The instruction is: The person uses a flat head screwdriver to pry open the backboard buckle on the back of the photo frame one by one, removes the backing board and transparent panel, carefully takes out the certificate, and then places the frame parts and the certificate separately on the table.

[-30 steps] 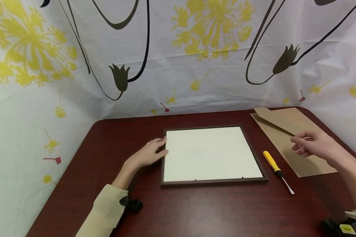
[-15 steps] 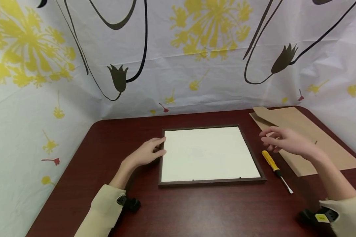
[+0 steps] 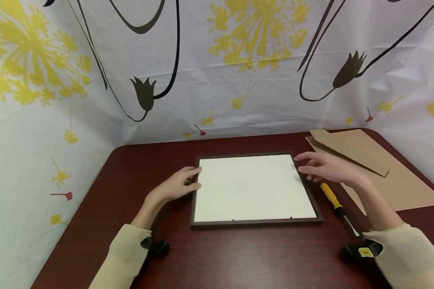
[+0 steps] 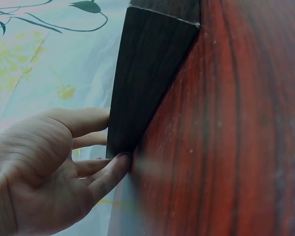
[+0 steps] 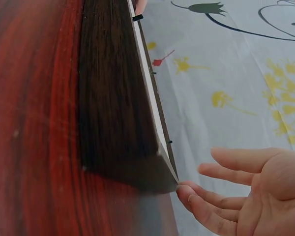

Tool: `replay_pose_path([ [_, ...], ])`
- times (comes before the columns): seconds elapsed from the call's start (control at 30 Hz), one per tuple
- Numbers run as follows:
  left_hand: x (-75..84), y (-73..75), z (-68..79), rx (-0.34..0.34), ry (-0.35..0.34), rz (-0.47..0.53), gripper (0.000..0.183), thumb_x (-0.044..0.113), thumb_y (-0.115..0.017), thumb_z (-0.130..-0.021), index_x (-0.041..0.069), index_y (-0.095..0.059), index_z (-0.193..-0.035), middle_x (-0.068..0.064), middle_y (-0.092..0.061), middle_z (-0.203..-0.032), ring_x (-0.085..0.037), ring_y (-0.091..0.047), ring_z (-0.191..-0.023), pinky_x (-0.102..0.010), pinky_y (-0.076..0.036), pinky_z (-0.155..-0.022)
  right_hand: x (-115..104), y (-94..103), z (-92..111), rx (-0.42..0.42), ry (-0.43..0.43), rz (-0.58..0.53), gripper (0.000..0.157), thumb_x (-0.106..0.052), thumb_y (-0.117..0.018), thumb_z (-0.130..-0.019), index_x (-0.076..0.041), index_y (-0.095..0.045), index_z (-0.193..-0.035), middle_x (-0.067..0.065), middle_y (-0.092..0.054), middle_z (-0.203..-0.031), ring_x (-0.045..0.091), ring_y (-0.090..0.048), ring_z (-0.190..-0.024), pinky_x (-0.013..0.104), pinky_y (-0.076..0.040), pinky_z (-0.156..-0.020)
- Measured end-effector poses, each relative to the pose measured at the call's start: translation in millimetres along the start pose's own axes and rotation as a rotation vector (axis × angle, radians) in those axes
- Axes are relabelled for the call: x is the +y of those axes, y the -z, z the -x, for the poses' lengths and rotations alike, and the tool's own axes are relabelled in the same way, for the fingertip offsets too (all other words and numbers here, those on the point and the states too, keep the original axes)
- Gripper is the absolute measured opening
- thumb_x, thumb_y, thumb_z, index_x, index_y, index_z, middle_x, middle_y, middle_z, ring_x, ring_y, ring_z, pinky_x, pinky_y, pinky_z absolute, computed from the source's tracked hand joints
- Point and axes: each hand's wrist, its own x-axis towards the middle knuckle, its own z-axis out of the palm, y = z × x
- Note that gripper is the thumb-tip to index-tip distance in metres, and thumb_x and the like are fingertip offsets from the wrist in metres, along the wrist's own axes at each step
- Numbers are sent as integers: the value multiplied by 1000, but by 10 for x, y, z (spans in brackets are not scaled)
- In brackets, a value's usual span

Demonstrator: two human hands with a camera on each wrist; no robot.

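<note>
The 2 hands face each other, well apart. The left hand [image 3: 175,184] extends its gently bent fingers toward the right hand [image 3: 327,167], thumb and index finger separated. The right hand's loosely bent fingers point back at the left. Behind the hands, the left forearm [image 3: 146,212] and right forearm [image 3: 377,204] slant outward into 2 pale sleeves [image 3: 406,257].

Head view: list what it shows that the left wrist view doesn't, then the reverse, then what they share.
Only the head view shows the right hand, the yellow-handled screwdriver, the brown board and the pale panel. Only the left wrist view shows the palm side of the left hand. Both show that hand at the dark frame, the reddish tabletop and the patterned backdrop.
</note>
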Motion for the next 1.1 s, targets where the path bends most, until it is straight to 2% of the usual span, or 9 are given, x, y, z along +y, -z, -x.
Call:
replay_pose_path([
  [0.27, 21, -30, -11, -3, -11, -12, 61, 19, -56, -105, -4, -30, -156, -31, -25, -158, -44, -44, -135, -54, -41, -107, 27, -50, -98, -7, -21, 34, 55, -23, -63, -102, 4, -43, -146, 15, -66, -107, 25, -65, -89, 41, -57, -79],
  [0.53, 34, -73, -3, 4, 40, -78, 69, 31, -57, -105, -2, -27, -157, -30, -21, -160, -46, -23, -146, -61, -30, -112, 53, -95, -150, -41, -29, 33, 68, -26, -65, -101, 5, -34, -154, 14, -65, -107, 23, -66, -90, 41, -57, -81],
  [0.67, 31, -90, -13, -4, 63, -77, 72, 35, -56, -105, -1, -23, -159, -28, -16, -161, -46, -16, -148, -63, -26, -113, 56, -109, -186, -76, -42, 49, 75, -29, -66, -100, 4, -28, -156, 8, -61, -95, 20, -62, -85, 37, -56, -77],
  [0.77, 41, -94, -12, -7, 66, -79, 73, 35, -56, -105, 0, -22, -159, -28, -15, -162, -46, -15, -148, -63, -26, -113, 61, -117, -210, -103, -43, 55, 78, -28, -66, -100, 5, -25, -157, 5, -49, -83, 18, -52, -77, 35, -54, -73],
  [0.87, 57, -91, -12, -11, 68, -86, 72, 35, -56, -105, 0, -23, -159, -28, -15, -162, -47, -14, -148, -63, -25, -113, 62, -124, -226, -112, -39, 63, 78, -28, -66, -100, 7, -25, -156, 3, -39, -79, 16, -42, -70, 35, -51, -69],
  [1.0, 88, -90, -16, -21, 75, -97, 71, 35, -55, -105, 0, -23, -158, -29, -13, -162, -48, -11, -149, -63, -24, -114, 46, -142, -242, -125, -26, 103, 77, -29, -65, -100, 8, -25, -155, 3, -47, -80, 16, -42, -67, 34, -49, -66],
  [1.1, 103, -94, -23, -30, 83, -105, 71, 35, -54, -106, -1, -23, -158, -30, -11, -163, -48, -8, -149, -64, -22, -114, 39, -156, -246, -131, -12, 129, 75, -27, -65, -100, 9, -26, -154, 2, -49, -71, 16, -43, -59, 31, -47, -62],
])
